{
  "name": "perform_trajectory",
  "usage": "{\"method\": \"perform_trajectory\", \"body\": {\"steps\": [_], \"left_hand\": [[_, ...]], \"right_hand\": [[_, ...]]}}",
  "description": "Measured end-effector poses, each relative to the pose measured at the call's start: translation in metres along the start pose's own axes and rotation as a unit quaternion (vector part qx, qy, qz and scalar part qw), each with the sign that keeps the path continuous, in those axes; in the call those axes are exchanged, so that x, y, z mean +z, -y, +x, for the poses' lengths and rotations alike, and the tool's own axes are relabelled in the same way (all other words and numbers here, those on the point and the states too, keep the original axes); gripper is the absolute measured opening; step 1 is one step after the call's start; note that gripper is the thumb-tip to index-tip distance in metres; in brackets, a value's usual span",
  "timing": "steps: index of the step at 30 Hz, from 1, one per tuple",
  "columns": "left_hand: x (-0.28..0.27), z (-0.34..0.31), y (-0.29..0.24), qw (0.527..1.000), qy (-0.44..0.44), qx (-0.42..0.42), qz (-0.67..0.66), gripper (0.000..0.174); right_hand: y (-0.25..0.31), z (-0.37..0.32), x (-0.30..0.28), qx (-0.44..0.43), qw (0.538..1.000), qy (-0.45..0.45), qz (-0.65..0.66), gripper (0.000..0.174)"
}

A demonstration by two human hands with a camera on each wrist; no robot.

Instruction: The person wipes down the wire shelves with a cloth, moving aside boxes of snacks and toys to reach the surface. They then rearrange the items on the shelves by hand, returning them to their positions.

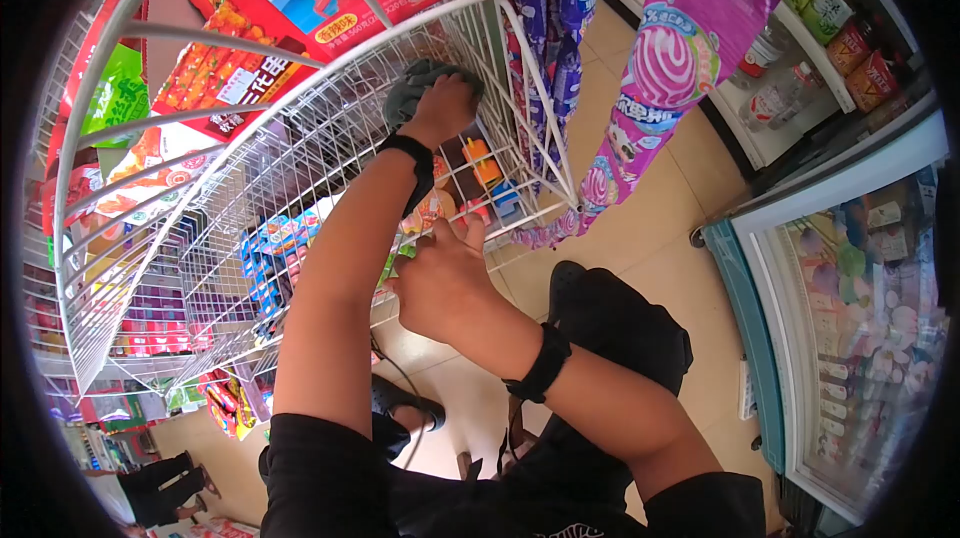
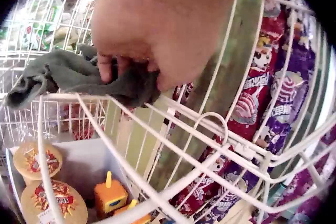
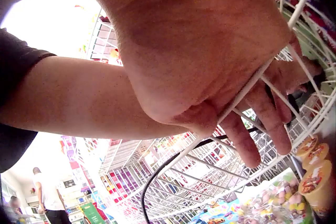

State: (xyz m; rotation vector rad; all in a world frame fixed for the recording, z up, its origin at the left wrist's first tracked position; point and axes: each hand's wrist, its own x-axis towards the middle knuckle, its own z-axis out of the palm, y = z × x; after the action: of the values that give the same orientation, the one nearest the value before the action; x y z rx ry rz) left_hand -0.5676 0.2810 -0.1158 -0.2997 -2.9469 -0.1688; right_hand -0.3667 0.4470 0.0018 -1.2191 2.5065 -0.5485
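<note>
My left hand [image 1: 445, 110] grips a crumpled dark grey-green cloth [image 1: 405, 88] at the white wire basket [image 1: 400, 33]. In the left wrist view, the fingers of this hand [image 2: 152, 29] curl into the cloth [image 2: 68, 74], which lies over a wire rim [image 2: 68, 97]. Lower and nearer the body, my right hand [image 1: 445, 283] rests on the basket's near edge. From the right wrist, that hand [image 3: 199, 56] has its palm against a wire, with its fingers extended over the basket side and holding nothing.
Round orange-lidded tubs [image 2: 54, 203] and orange figures [image 2: 110, 195] stand below the wires. Purple packets [image 1: 665, 58] hang to the right, beside a glass-topped freezer [image 1: 860, 318]. Red snack boxes [image 1: 225, 73] fill the upper left. Another person [image 3: 48, 195] stands far off.
</note>
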Motion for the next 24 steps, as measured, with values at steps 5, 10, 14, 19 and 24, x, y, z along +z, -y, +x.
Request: {"method": "perform_trajectory", "body": {"steps": [5, 10, 14, 19, 24], "left_hand": [[-0.015, 0.006, -0.019, 0.991, 0.108, 0.030, 0.078, 0.024], [0.009, -0.004, -0.011, 0.995, 0.052, 0.084, 0.008, 0.024], [-0.004, -0.015, -0.028, 0.974, 0.105, 0.197, -0.048, 0.026], [-0.016, -0.029, -0.043, 0.976, 0.125, 0.131, -0.118, 0.033], [-0.026, -0.043, -0.028, 0.950, 0.080, -0.021, -0.300, 0.036]], "right_hand": [[0.002, 0.003, 0.001, 0.005, 1.000, 0.006, -0.002, 0.029], [0.001, 0.001, -0.005, -0.002, 1.000, 0.020, 0.002, 0.029], [0.000, 0.001, 0.001, -0.001, 1.000, -0.009, 0.009, 0.029], [0.000, 0.001, 0.001, 0.003, 1.000, -0.008, 0.011, 0.029], [-0.002, 0.002, 0.001, -0.002, 1.000, 0.014, 0.009, 0.030]]}}
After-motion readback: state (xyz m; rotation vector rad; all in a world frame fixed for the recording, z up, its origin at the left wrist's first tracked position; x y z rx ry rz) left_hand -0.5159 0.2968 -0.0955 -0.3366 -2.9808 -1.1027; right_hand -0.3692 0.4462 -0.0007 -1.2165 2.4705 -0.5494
